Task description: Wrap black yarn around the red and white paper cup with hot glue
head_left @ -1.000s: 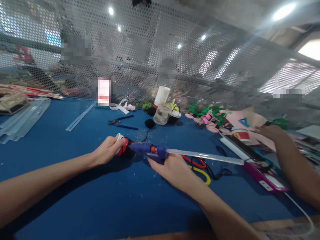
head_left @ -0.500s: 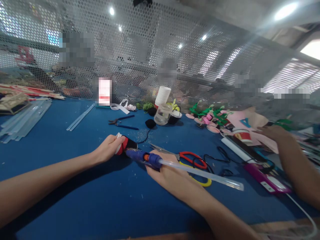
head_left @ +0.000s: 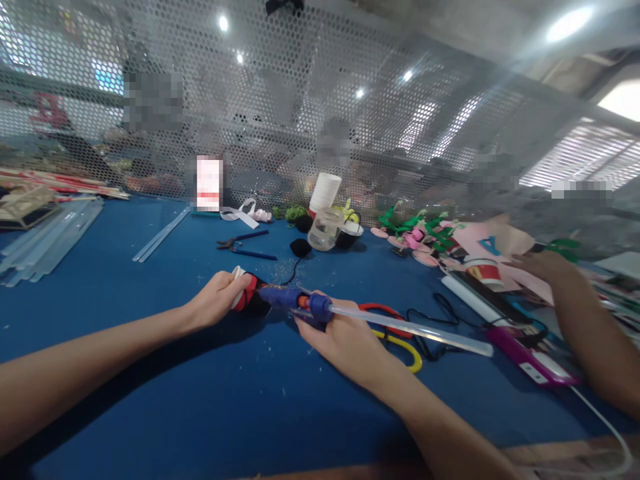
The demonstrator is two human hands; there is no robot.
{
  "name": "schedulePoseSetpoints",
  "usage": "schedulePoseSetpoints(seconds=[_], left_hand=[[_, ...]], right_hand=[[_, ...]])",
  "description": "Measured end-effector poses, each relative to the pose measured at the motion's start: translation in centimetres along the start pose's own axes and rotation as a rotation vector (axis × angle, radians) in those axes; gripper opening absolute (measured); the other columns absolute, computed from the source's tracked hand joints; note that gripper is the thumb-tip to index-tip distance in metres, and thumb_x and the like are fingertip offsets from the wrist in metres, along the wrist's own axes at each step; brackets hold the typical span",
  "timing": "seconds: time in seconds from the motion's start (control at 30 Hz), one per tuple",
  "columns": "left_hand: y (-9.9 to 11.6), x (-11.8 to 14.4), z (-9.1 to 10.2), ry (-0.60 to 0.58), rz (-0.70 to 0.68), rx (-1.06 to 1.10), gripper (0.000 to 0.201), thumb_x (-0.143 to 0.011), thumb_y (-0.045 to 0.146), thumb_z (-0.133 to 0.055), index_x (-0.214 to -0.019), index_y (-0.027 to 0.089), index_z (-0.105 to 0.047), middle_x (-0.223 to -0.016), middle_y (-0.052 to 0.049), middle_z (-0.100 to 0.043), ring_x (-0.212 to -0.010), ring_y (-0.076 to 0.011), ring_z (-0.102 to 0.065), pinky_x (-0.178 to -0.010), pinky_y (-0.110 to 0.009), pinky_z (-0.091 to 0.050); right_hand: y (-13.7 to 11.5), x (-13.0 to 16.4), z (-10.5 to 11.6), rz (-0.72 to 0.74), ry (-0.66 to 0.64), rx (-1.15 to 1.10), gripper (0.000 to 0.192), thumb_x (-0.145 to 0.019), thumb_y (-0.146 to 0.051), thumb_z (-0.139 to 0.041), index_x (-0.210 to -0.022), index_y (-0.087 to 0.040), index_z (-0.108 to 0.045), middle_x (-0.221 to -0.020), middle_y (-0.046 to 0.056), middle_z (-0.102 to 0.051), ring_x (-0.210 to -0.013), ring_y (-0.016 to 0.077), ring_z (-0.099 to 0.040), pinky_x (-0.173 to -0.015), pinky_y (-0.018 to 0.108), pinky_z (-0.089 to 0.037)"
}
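Head view: the left hand grips the cup over the desk; the right hand is wrapped round the glue gun, its tip unclear against the cup. Scissors lie partly hidden behind that hand.

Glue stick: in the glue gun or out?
Partly in: the clear glue stick enters the rear of the blue glue gun in the right hand, a long length sticking out behind.
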State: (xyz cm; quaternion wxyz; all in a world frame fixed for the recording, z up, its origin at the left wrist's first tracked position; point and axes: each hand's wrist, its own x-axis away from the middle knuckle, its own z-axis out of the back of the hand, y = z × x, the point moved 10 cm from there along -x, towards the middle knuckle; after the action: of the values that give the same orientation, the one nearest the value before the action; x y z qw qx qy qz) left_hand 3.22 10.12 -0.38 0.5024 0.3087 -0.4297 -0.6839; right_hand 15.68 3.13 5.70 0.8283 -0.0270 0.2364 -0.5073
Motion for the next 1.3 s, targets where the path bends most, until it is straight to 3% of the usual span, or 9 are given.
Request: schedulePoseSetpoints(seconds=[0.2,0.33,0.47,0.8,1.13,1.3], left_hand=[[-0.4,-0.2,0.1,0.029,0.046,0.053,0.040,-0.072,0.041,-0.034,-0.041,0.016,-0.034,-0.037,0.005,-0.032,-0.039,-0.0065,-0.028,-0.040,-0.020,-0.021],[-0.3,-0.1,0.1,0.023,0.037,0.039,0.041,-0.073,0.042,-0.033,-0.041,0.016,-0.033,-0.037,0.005,-0.032,-0.039,-0.0063,-0.028,-0.040,-0.020,-0.021],[-0.2,0.0,0.0,0.012,0.001,-0.003,0.040,-0.074,0.043,-0.032,-0.043,0.018,-0.030,-0.039,0.006,-0.026,-0.040,-0.0064,-0.023,-0.040,-0.021,-0.019],[1.7,0.8,-0.5,-0.041,-0.143,-0.167,0.040,-0.076,0.040,-0.028,-0.043,0.017,-0.029,-0.043,0.005,-0.026,-0.042,-0.0070,-0.023,-0.041,-0.022,-0.019],[1.5,0.7,-0.4,-0.029,-0.131,-0.185,0.041,-0.077,0.041,-0.026,-0.044,0.018,-0.028,-0.042,0.005,-0.027,-0.042,-0.0071,-0.025,-0.042,-0.022,-0.020],[1.0,0.5,-0.2,-0.007,-0.111,-0.180,0.040,-0.076,0.042,-0.028,-0.043,0.018,-0.026,-0.042,0.005,-0.023,-0.042,-0.0072,-0.022,-0.041,-0.022,-0.019]], right_hand=[[-0.1,0.7,-1.3,-0.022,-0.074,-0.079,0.007,-0.073,-0.020,-0.045,-0.067,-0.018,-0.047,-0.061,-0.001,-0.052,-0.054,0.0113,-0.047,-0.052,0.022,-0.033],[0.0,0.4,-0.9,-0.010,-0.044,-0.049,0.005,-0.072,-0.019,-0.045,-0.071,-0.017,-0.049,-0.064,0.001,-0.053,-0.059,0.0136,-0.050,-0.055,0.023,-0.034],[0.9,-0.1,-0.3,-0.041,0.019,-0.062,0.008,-0.070,-0.018,-0.044,-0.072,-0.017,-0.052,-0.066,0.003,-0.056,-0.061,0.0151,-0.051,-0.056,0.025,-0.035],[2.5,-0.9,-0.4,-0.166,0.037,-0.112,0.013,-0.069,-0.025,-0.044,-0.064,-0.017,-0.054,-0.049,-0.001,-0.051,-0.044,0.0117,-0.045,-0.046,0.023,-0.035],[5.5,-0.5,-2.2,-0.439,-0.106,-0.595,0.020,-0.068,-0.030,-0.049,-0.056,-0.014,-0.051,-0.038,-0.003,-0.045,-0.032,0.0079,-0.043,-0.036,0.019,-0.036],[10.0,-0.7,-1.0,-0.570,0.052,-0.812,0.019,-0.062,-0.030,-0.058,-0.066,-0.012,-0.053,-0.049,-0.001,-0.051,-0.042,0.0074,-0.046,-0.038,0.018,-0.037]])
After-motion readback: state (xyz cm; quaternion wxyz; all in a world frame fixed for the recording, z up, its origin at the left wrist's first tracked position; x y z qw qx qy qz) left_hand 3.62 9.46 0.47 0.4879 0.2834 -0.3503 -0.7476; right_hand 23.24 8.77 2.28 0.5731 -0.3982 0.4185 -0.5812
